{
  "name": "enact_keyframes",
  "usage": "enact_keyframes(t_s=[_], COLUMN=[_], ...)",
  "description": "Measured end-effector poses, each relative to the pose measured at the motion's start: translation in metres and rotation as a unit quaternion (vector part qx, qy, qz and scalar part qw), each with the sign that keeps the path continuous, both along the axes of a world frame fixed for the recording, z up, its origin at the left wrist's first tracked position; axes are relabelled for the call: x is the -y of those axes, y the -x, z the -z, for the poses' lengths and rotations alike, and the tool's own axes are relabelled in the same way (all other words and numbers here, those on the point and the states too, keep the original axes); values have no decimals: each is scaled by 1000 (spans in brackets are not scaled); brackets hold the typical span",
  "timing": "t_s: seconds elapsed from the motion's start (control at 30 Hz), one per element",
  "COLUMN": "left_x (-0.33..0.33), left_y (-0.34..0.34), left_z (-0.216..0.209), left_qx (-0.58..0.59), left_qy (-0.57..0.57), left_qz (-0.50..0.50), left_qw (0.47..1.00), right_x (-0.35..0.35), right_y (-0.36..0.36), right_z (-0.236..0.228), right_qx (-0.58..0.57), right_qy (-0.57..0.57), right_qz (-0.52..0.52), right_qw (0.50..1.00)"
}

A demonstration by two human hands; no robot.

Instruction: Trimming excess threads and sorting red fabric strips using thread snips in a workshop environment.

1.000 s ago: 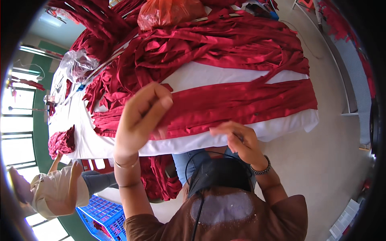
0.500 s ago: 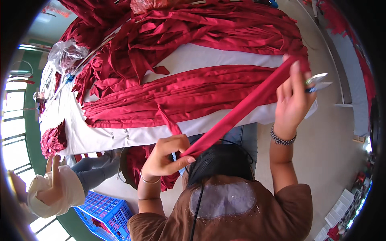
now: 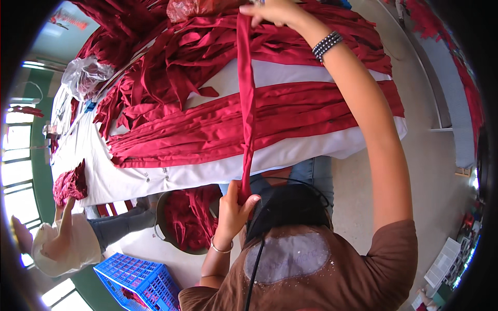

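Observation:
A long red fabric strip [image 3: 246,103] is pulled taut between my two hands, running up across the table. My left hand [image 3: 234,213] pinches its lower end close to my body, just off the table's near edge. At the top of the view my right hand [image 3: 272,12] grips the other end, with the arm stretched far forward. A small piece of metal shows by the right fingers, cut off by the picture's edge. Under the strip lies a flat bundle of similar red strips [image 3: 181,135] on the white-covered table [image 3: 104,181].
Heaped red fabric [image 3: 150,78] fills the table's far side, beside a clear plastic bag [image 3: 85,78]. A round tub [image 3: 189,220] of red cloth stands below the near edge. A blue crate [image 3: 137,280] is at lower left. Another person [image 3: 65,238] handles a red bunch [image 3: 71,182].
My right hand has swung from the right side to the far middle, turning the strip from slanted to nearly upright in the picture. My left hand has shifted slightly right.

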State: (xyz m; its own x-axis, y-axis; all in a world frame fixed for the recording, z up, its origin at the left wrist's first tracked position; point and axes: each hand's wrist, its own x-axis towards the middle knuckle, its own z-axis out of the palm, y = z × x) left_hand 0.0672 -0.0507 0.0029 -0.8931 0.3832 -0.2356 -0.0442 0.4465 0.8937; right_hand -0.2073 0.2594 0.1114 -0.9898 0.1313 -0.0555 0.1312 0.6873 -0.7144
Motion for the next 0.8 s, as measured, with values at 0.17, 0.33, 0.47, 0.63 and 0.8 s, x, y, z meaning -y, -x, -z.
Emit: enact_keyframes(t_s=[0.17, 0.33, 0.47, 0.63, 0.8], left_x=[5, 21, 28, 26, 20], left_y=[-2, 6, 8, 3, 1], left_z=[1, 10, 7, -2, 6], left_qx=[48, 41, 139, 100, 41], left_qy=[-44, -90, -174, -238, -313], left_qz=[-33, -1, -42, -16, 67], left_qw=[997, 995, 974, 966, 947], right_x=[17, 39, 50, 57, 63], right_y=[-26, -109, -127, -101, -78], right_z=[65, 69, 91, 130, 146], right_qx=[-113, -44, -74, -90, -68], right_qy=[-153, 34, 59, 59, 155], right_qz=[-56, -85, -107, -61, -1], right_qw=[980, 995, 990, 992, 986])
